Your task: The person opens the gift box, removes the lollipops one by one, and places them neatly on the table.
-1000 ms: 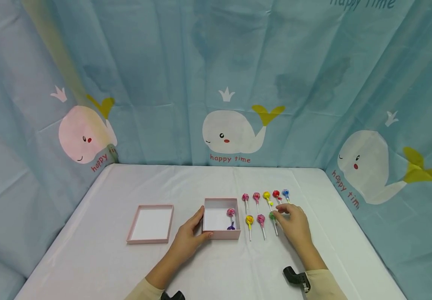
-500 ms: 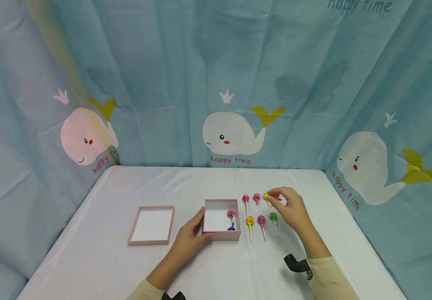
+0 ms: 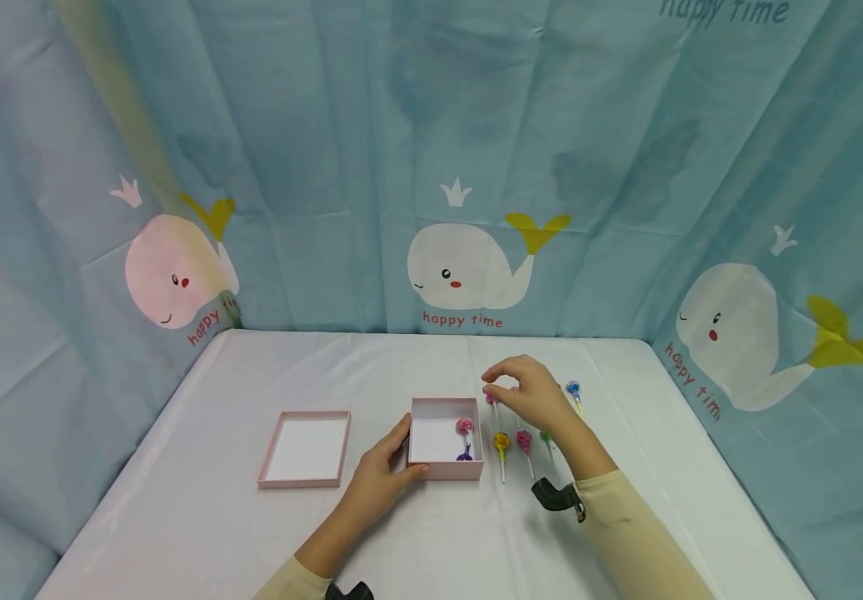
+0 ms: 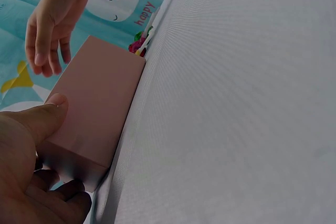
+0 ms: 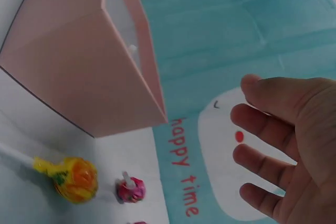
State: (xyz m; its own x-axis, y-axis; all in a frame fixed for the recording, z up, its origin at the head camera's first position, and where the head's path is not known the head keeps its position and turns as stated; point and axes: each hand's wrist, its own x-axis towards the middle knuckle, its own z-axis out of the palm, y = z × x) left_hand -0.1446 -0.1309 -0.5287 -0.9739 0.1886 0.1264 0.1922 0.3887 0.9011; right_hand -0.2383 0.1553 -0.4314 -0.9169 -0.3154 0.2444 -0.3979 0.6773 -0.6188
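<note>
My left hand (image 3: 377, 479) grips the left side of an open pink box (image 3: 443, 471), thumb at its front corner. Inside the box lie a pink lollipop (image 3: 464, 426) and a purple one (image 3: 465, 456). Over the back row of lollipops hovers my right hand (image 3: 532, 396), its fingers loosely bent and nothing between them, as the right wrist view confirms. It partly covers a pink lollipop (image 3: 491, 399) and hides others behind it. A yellow lollipop (image 3: 501, 442), a pink one (image 3: 525, 440) and a green one (image 3: 546, 436) form the front row.
The shallow pink box lid (image 3: 304, 483) lies left of the box, inner side up. A blue lollipop (image 3: 573, 387) is at the back right. A white cloth (image 3: 177, 517) covers the table, and a blue whale-print curtain (image 3: 311, 267) surrounds its back and sides.
My right hand has swept from the green lollipop over the back row, leftward toward the box. The blue lollipop shows again. My left hand and the box stay in place.
</note>
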